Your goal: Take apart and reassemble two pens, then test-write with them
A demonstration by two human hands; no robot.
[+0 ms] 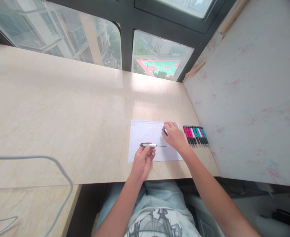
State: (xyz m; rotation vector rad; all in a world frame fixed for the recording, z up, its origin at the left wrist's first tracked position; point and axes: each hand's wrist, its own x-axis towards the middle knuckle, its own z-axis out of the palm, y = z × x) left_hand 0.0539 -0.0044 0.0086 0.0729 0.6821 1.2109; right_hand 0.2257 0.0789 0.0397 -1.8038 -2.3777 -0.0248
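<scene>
My left hand [143, 159] is closed on the white upper barrel of a ballpoint pen [153, 145], held level over the paper. A thin dark refill [161, 146] sticks out of the barrel's right end. In the fingers of my right hand [173, 134] is a short black pen grip section [164, 132], apart from the barrel. Under both hands lies a white sheet of paper [137, 135] with lines of small writing along its top edge.
A row of pens [195, 135] with pink, white, blue, green and purple barrels lies right of the paper, near the papered wall [253, 108]. A grey cable [61, 168] loops over the desk [61, 125] at left. Windows [163, 54] stand behind the desk.
</scene>
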